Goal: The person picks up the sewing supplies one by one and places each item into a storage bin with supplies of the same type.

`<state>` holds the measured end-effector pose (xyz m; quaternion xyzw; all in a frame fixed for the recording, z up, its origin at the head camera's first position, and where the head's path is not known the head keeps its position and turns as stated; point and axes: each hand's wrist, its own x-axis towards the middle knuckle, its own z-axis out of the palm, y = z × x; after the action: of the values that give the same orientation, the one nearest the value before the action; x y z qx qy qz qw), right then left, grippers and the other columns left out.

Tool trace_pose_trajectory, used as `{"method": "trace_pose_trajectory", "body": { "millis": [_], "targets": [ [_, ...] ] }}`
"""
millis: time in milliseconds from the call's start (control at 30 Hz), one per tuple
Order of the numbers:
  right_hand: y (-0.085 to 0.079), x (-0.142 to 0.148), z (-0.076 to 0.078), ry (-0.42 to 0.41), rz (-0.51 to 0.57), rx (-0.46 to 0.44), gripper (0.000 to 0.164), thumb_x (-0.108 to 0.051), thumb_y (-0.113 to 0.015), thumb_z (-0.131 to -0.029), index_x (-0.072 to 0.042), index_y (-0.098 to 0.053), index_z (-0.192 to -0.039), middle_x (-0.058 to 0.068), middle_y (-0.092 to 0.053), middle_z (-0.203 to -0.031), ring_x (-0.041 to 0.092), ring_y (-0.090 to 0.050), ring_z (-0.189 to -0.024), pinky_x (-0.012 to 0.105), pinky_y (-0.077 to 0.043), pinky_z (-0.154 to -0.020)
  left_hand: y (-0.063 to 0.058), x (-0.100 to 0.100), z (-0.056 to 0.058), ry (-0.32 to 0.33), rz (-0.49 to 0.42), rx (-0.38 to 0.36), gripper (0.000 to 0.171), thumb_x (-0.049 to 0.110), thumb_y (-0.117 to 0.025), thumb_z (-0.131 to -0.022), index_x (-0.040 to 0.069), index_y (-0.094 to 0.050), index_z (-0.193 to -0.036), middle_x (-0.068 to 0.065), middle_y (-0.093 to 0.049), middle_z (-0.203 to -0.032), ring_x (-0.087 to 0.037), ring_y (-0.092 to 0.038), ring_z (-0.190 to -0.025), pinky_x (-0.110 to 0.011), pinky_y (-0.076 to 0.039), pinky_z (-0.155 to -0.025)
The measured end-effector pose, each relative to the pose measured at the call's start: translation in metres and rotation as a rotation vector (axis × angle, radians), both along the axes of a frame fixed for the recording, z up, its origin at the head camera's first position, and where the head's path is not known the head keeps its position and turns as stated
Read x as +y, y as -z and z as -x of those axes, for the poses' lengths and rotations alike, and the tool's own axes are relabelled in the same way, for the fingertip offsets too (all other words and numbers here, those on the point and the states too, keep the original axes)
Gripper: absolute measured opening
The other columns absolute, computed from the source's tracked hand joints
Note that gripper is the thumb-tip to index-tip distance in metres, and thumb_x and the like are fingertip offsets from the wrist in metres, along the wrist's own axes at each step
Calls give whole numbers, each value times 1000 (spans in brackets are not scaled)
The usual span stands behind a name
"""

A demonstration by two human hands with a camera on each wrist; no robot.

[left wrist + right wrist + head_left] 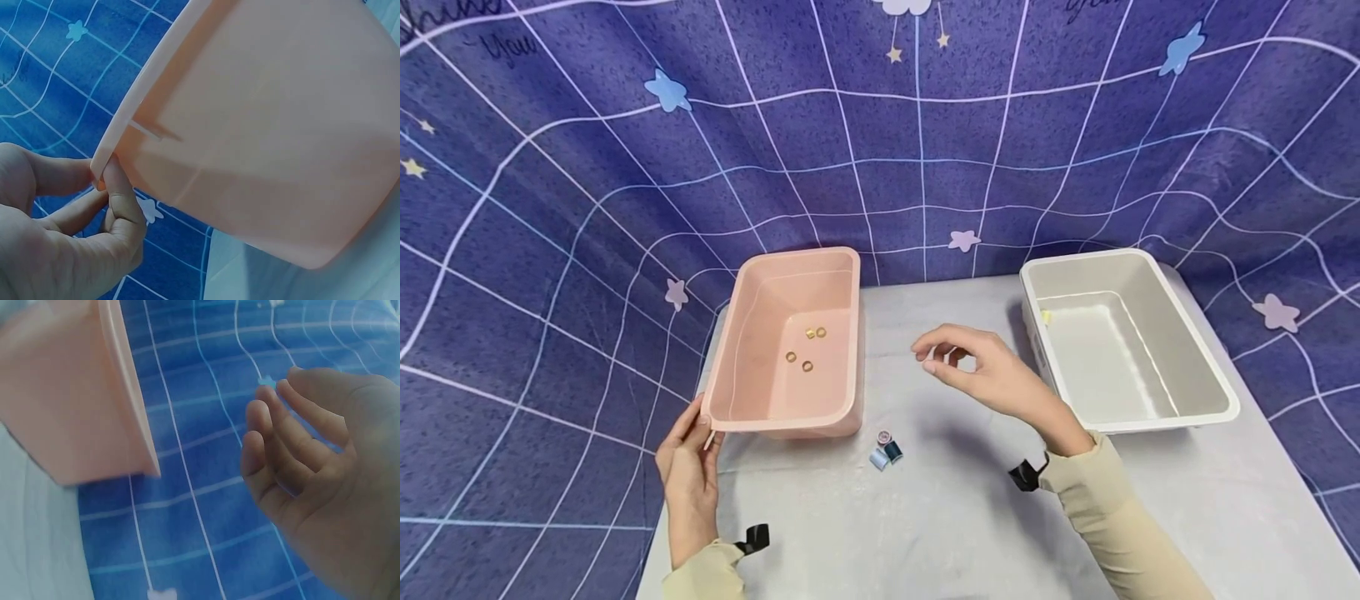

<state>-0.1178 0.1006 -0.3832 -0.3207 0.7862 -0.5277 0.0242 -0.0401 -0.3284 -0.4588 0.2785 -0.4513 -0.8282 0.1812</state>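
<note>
My left hand pinches the rim of a pink plastic bin at its near left corner. In the left wrist view thumb and fingers hold that rim corner from both sides. Several small gold rings lie scattered on the bin's floor. Between the two bins, my right hand hovers over the table with fingers loosely bent and nothing in them. Three small thread spools sit together near the pink bin's front right corner: a light blue spool, a dark teal spool and a pinkish one on end.
On the right stands a white bin with a small yellow piece by its left wall. A pale cloth covers the table. Behind and to the sides hangs a blue curtain with grid lines and stars.
</note>
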Motion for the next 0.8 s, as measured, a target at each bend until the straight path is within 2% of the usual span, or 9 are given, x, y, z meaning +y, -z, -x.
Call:
{"method": "trace_pose_trajectory", "body": {
  "millis": [233, 367, 533, 800],
  "targets": [
    [13, 34, -14, 142, 28, -54, 20, -14, -68, -102, -24, -73, -119, -6, -74, -113, 10, -66, -96, 23, -56, -85, 1, 3, 0, -11, 86, -16, 44, -13, -57, -99, 0, -65, -140, 0, -76, -104, -8, -73, -90, -17, -62, -72],
    [17, 52, -20, 224, 43, -80, 21, -13, -68, -102, -22, -73, -120, 0, -74, -116, 9, -67, -96, 21, -56, -83, 1, 5, 1, -19, 136, -37, 44, -14, -56, -99, 0, -65, -139, 0, -71, -100, -7, -69, -86, -15, -60, -69],
    [22, 73, -25, 315, 40, -47, 22, -9, -68, -101, -19, -73, -120, 3, -75, -114, 5, -67, -93, 16, -54, -81, 1, 6, 1, -20, 145, -26, 46, -16, -53, -98, -3, -61, -142, -1, -69, -99, -8, -68, -88, -16, -60, -70],
    [28, 107, -33, 417, 57, -13, 25, -2, -67, -100, -9, -72, -123, -2, -75, -109, -2, -65, -95, 12, -51, -82, 2, 5, 0, -21, 202, -52, 47, -14, -52, -100, -5, -55, -146, 1, -67, -99, -7, -65, -89, -14, -59, -70]
  ]
}}
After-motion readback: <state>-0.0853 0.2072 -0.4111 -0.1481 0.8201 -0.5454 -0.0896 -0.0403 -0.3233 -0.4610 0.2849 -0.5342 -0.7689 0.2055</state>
